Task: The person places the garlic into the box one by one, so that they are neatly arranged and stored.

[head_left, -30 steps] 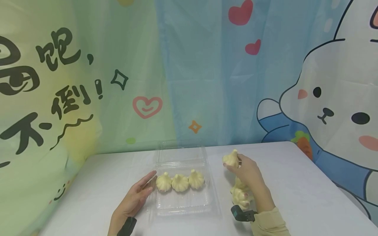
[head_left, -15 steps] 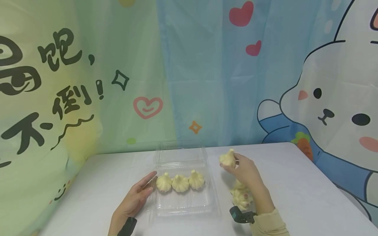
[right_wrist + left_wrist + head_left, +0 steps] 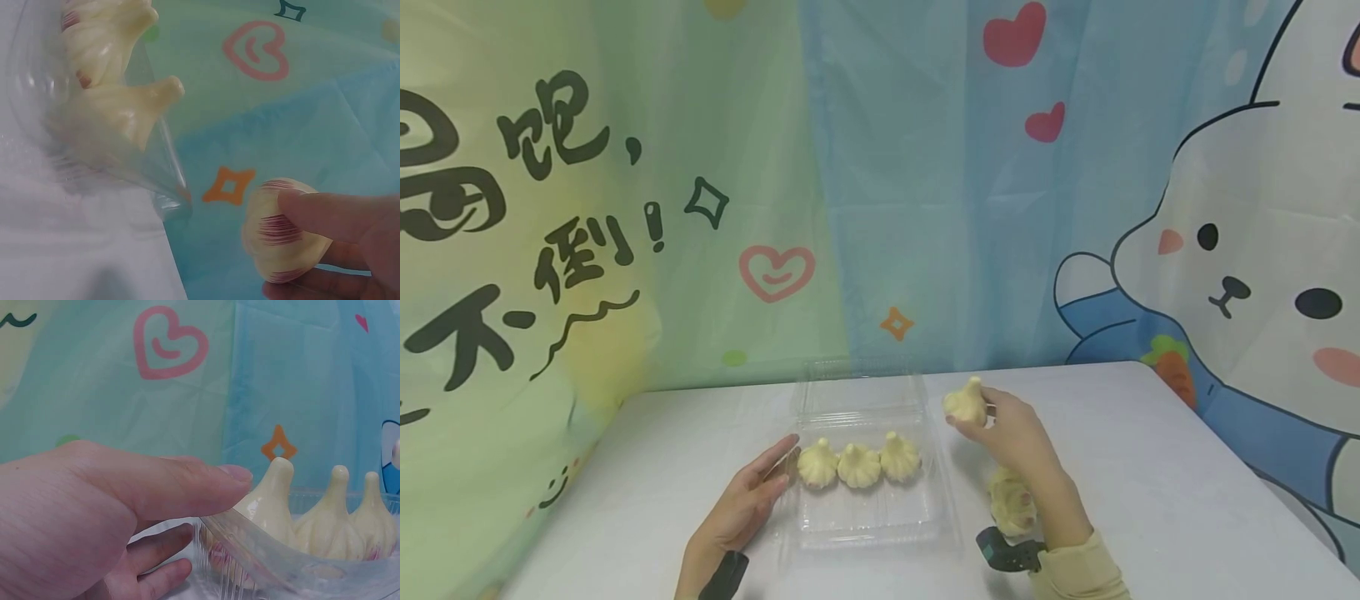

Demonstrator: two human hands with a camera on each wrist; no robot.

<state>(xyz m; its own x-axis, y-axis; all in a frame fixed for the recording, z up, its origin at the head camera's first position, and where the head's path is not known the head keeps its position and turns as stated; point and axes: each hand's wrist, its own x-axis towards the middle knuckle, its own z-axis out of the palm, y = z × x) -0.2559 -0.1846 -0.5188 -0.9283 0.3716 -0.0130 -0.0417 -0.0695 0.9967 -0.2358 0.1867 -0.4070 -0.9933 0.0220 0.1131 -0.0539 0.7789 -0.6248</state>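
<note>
A garlic bulb (image 3: 966,403) is pinched between the thumb and fingers of my right hand (image 3: 1011,429), raised over the table right of a clear plastic container (image 3: 865,518). In the right wrist view, the held garlic bulb (image 3: 278,234) shows purple streaks, and my thumb lies across it. Three more garlic bulbs (image 3: 858,466) stand in a row along the back of the container's base, stems up. My left hand (image 3: 741,504) is at the container's left side, fingers extended. The left wrist view has my left thumb (image 3: 206,487) lying at the rim, other fingers outside the wall.
The container's clear lid (image 3: 859,392) lies folded back behind its base. More garlic (image 3: 1013,504) lies on the white table (image 3: 1150,500) beneath my right forearm, partly hidden by it. A printed cloth backdrop (image 3: 895,208) hangs behind the table.
My right hand has moved left toward the container with its garlic bulb. My left hand and the three bulbs in the container have stayed put.
</note>
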